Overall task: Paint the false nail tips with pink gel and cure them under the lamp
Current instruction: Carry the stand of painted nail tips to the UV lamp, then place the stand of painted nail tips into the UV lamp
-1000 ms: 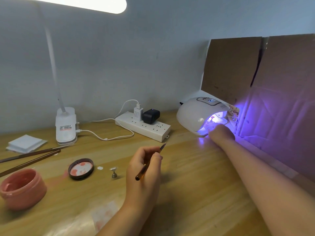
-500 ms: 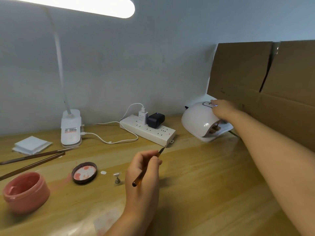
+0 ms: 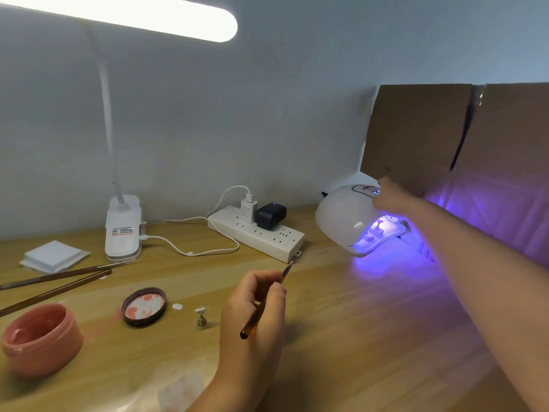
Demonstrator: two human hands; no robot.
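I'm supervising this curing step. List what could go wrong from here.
1. The left hand holds the brush tip-up over the table; wet gel could drip or smear.
2. The pink gel jar stands open near the glowing curing lamp; stray light might thicken it.

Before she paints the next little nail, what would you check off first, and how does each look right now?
1. Curing lamp lit: ok, violet glow spills from its opening.
2. Tips inside the lamp: ok, small stands show under the light; how many, cannot tell.
3. Right hand off the lamp: not ok, it rests on the top panel.
4. Brush ready: ok, the left hand pinches it, bristles up.
5. Pink gel jar open: ok, its lid lies beside it.
6. Next nail stand upright: ok; whether it carries a tip, cannot tell.
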